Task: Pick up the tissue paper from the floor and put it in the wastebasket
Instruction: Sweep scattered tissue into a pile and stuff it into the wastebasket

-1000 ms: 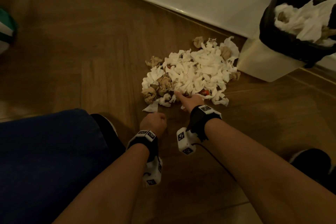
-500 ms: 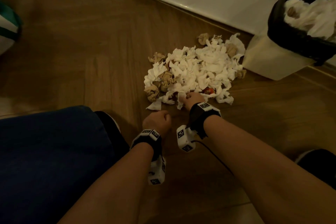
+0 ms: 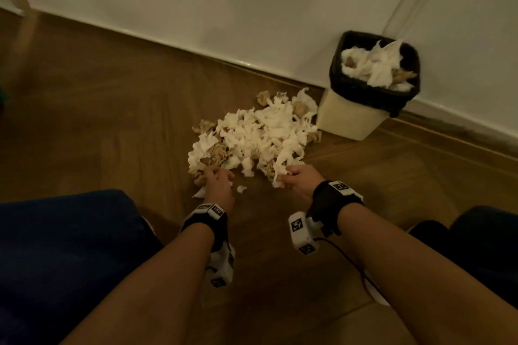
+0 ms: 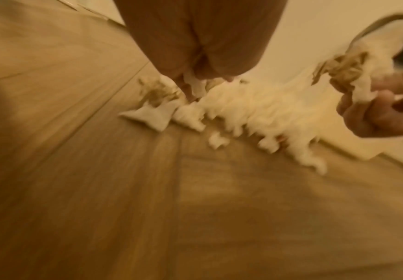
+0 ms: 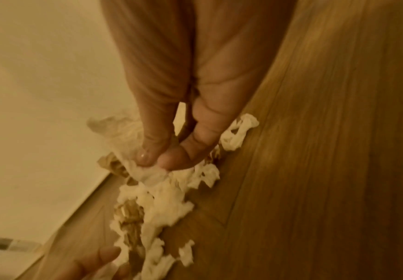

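A heap of white and brown tissue paper lies on the wood floor in front of the wastebasket, whose black liner holds more tissue. My left hand is at the heap's near left edge, fingers curled into a brown wad, with white tissue showing between the fingers. My right hand is at the near right edge. Its thumb and fingertips pinch a white tissue together with a brown wad, raised slightly off the heap.
The white wall and baseboard run behind the heap and the basket. My blue-clad knees sit at the lower left and lower right. A small tissue scrap lies between my hands. A cable trails from the right wrist.
My left hand has gone forward from a resting fist into the heap's left edge. My right hand has closed on tissue and shifted right. The head view has tilted up.
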Motion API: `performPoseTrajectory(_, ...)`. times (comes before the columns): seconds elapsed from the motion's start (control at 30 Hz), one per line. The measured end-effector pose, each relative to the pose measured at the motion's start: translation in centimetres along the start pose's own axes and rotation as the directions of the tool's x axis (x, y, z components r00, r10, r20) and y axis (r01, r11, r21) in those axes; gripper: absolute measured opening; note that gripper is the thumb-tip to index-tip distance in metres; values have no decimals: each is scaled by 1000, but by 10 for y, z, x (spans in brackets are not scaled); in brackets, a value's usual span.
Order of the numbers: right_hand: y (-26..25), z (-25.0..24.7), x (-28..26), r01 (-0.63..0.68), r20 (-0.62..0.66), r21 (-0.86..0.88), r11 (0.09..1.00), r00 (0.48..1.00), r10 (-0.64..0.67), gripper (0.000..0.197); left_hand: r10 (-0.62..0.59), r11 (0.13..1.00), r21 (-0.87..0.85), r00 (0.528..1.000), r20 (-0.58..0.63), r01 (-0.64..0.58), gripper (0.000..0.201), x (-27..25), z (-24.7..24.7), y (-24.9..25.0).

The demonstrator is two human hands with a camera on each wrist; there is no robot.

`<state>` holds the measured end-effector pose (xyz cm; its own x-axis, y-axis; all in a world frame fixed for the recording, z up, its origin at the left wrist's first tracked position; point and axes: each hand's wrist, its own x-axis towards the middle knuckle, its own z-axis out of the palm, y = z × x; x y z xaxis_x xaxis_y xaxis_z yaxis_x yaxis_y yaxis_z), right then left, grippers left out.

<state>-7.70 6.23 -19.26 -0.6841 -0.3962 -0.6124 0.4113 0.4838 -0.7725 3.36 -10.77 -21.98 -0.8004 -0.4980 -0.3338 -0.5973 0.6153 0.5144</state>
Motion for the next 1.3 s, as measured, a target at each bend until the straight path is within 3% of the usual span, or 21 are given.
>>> performPoseTrajectory(0.17,-19,-31,-25,67,-74,178,982,996,-54,35,73,989,-127,997,-28,-76,53,4,-19,44)
performPoseTrajectory(0.37,-48,-76,-40,142,-153,129,981,981,-122,34,102,910,-395,991,-90,-129,25,6,-40,108)
performPoseTrajectory(0.5,-79,-114,-51,186,-286,-79,979,937,-201,28,184,818,-532,976,-119,-219,20,10,-62,155)
performPoseTrajectory(0.57,-99,-136,-57,195,-324,-212,958,911,-257,29,242,811,-509,958,-155,-287,19,17,-74,177)
performPoseTrajectory(0.67,-128,-173,-69,212,-393,-277,937,865,-311,31,262,805,-500,948,-180,-318,17,30,-91,209)
performPoseTrajectory(0.77,-154,-207,-75,133,-495,-451,882,785,-372,29,297,809,-445,921,-251,-383,16,41,-100,245)
performPoseTrajectory(0.87,-172,-231,-73,20,-562,-531,847,740,-370,26,366,805,-371,880,-305,-463,18,50,-102,278)
performPoseTrajectory(1.0,-175,-245,-56,-125,-558,-648,752,750,-356,29,470,807,-261,843,-260,-530,17,64,-91,310)
performPoseTrajectory(1.17,-154,-245,-25,-123,-432,-790,601,807,-402,36,539,828,-63,822,-184,-557,19,86,-65,329)
performPoseTrajectory(1.23,-145,-246,-16,-118,-413,-828,548,789,-454,34,558,825,-15,818,-139,-566,19,94,-54,333)
performPoseTrajectory(1.3,-136,-247,-11,-144,-437,-849,508,730,-525,33,588,809,69,803,-95,-584,23,99,-42,335)
